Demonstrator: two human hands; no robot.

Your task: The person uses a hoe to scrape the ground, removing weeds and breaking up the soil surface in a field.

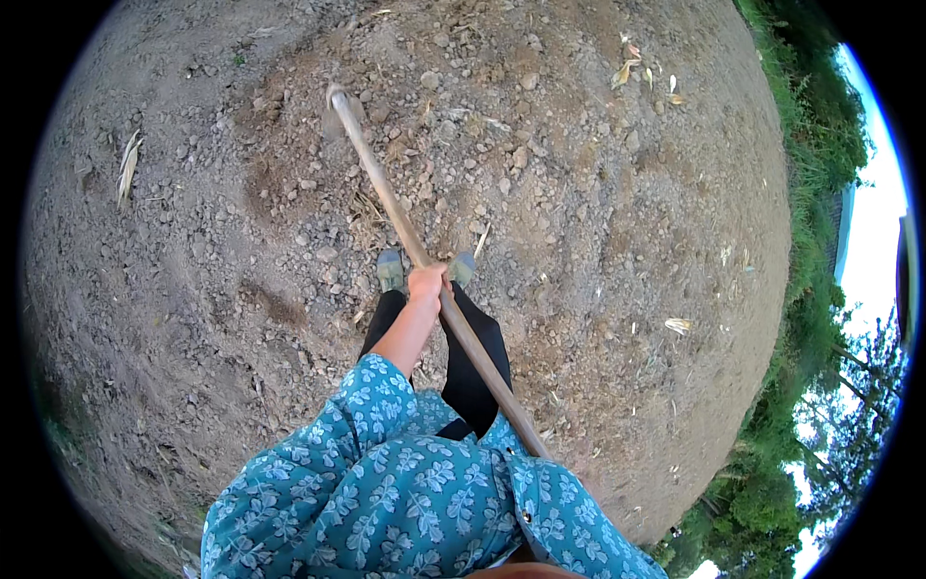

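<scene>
My left hand is wrapped around the middle of a long wooden tool handle, probably a hoe's. The handle slants from the upper left down to the right side of my patterned blue shirt, where its near end is hidden. At the far end, the tool head is blurred against broken, cloddy soil, so its exact shape cannot be made out. My right hand is out of view.
My shoes stand on the soil just beyond my left hand. Dry husks lie at the left, with more husk scraps at the upper right. Green plants border the field on the right.
</scene>
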